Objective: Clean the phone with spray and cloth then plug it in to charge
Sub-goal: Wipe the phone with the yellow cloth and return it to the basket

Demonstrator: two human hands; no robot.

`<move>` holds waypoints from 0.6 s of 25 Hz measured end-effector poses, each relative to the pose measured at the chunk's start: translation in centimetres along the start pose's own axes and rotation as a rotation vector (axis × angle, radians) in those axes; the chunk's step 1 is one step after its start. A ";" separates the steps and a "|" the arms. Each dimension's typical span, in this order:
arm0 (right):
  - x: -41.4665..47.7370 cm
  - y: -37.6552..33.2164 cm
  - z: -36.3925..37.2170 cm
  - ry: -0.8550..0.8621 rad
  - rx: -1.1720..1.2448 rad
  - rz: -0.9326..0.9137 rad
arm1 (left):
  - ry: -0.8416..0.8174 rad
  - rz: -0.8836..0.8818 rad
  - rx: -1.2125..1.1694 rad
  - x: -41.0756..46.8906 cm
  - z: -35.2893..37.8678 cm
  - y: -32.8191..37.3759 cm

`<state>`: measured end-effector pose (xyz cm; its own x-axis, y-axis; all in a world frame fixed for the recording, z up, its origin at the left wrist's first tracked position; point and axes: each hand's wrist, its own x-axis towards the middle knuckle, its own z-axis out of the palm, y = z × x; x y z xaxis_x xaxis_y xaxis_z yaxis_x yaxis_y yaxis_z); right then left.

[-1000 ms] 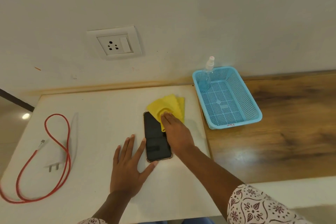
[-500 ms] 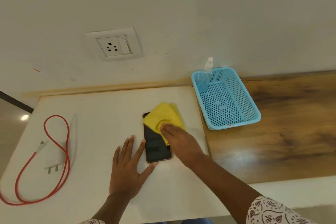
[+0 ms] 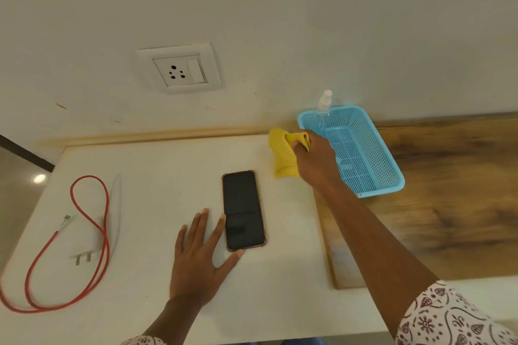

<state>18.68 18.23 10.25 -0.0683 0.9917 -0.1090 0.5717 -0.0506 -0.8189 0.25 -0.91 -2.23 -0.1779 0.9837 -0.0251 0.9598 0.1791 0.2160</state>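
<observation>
Your right hand (image 3: pixel 315 161) was closed in a firm grip on the bunched yellow cloth (image 3: pixel 283 154), held clear of the bench (image 3: pixel 157 162) at the near left rim of the blue mesh basket (image 3: pixel 372 148). Your left hand (image 3: pixel 199 255) lay flat and open on the bench, gripping nothing, thumb and forefinger touching the near left corner of the phone (image 3: pixel 243 210). The phone lay face up, screen dark. A spray bottle (image 3: pixel 322 112) stood upright in the basket's far left corner. The red charging cable (image 3: pixel 84 235) and white plug adapter (image 3: pixel 87 249) lay well apart at left, below the wall socket (image 3: pixel 179 70).
</observation>
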 end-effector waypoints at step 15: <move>-2.0 2.1 9.9 -0.348 -0.932 -0.620 | -0.013 0.008 -0.003 0.0 -0.4 0.3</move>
<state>11.93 14.97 3.22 -0.6831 0.7231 -0.1024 0.7301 0.6795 -0.0723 0.46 -0.81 -1.77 -0.1673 0.9853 -0.0356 0.9606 0.1710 0.2190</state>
